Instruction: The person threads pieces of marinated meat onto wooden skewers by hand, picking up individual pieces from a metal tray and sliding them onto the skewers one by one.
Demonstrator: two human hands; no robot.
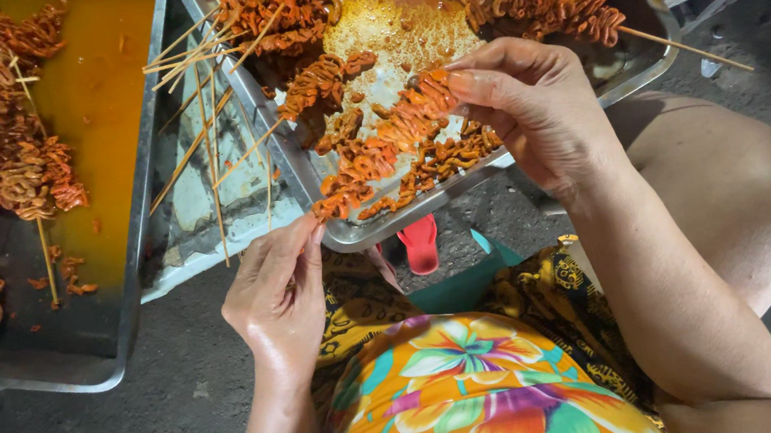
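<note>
Nearby, bare sticks (202, 102), trays (142, 175), sauce (95, 85), red sandal (421, 243)

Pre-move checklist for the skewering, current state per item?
1. Left hand pinches the skewer end: ok.
2. Right hand grips the orange pieces at the far end: ok.
3. Skewer over the metal tray, so drips land inside: ok.
4. Spare bamboo sticks within reach: ok.
5. Skewer tip clear of right fingers: cannot tell, hidden.
6. Room on the left tray: ok.
</note>
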